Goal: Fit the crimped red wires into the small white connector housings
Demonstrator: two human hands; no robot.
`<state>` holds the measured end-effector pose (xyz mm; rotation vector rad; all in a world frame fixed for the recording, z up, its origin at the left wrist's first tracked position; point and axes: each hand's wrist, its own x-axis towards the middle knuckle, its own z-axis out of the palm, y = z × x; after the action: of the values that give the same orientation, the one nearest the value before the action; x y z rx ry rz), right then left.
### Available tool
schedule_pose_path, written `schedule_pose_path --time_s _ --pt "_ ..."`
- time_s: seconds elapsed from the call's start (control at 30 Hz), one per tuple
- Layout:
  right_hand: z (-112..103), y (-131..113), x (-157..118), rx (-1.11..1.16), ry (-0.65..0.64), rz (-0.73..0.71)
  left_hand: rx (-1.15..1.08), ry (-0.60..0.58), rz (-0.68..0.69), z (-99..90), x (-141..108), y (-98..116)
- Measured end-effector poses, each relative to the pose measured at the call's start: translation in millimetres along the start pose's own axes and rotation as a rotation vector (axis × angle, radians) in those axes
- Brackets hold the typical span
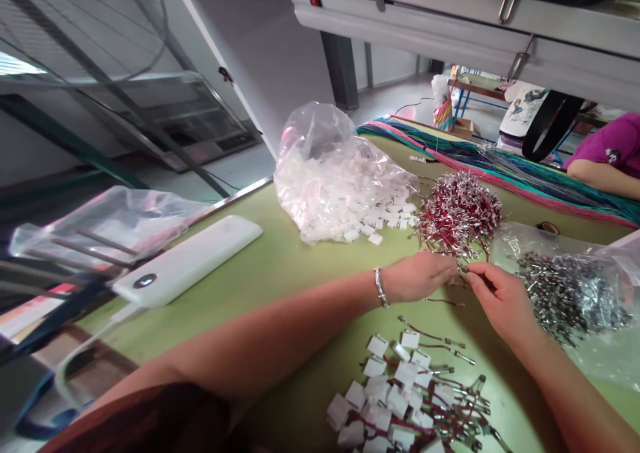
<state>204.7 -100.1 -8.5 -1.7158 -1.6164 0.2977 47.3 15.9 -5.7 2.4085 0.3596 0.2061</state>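
My left hand (425, 276), with a bracelet at the wrist, meets my right hand (497, 296) over the green table (240, 273). The fingers of both are pinched round a small metal terminal (463, 268) between them. Just beyond lies a heap of short red wires with metal terminals (460, 213). A loose red wire (445, 301) rests below my left hand. Nearer to me are several white connectors (377, 386) with red wires and terminals attached. To the right, a clear bag holds dark metal pieces (560, 293).
A clear bag of white connectors (330, 179) stands at the back. Long coloured wires (500, 173) run along the far edge. On the left lie a white device with a cable (195, 259) and a plastic bag (120, 219). Another person's arm (607, 176) shows at right.
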Motion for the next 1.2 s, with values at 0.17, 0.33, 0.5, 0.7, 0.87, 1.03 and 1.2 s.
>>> schedule_pose_path --time_s 0.17,0.33,0.5,0.7,0.87,1.03,1.2 --pt "-5 2 2 -0.036 -0.098 -0.069 0.171 -0.003 0.020 0.6 -1 0" --pt "-6 -7 -2 -0.070 -0.290 0.007 0.542 -0.153 0.097 0.0 -2 3" --pt "-16 -14 5 0.014 -0.419 0.209 0.616 -0.189 0.081 -0.3 -1 14" --pt "-63 44 25 -0.411 -0.031 0.316 0.523 -0.131 0.082 3.4 -5 23" --pt "-62 81 24 -0.848 -0.120 0.313 0.486 -0.220 0.172 9.5 -9 25" --pt "-50 76 22 -0.978 -0.130 0.240 0.450 -0.128 0.132 15.4 -6 21" --pt "-59 70 24 -0.808 0.100 0.165 0.430 -0.084 -0.017 19.8 -2 17"
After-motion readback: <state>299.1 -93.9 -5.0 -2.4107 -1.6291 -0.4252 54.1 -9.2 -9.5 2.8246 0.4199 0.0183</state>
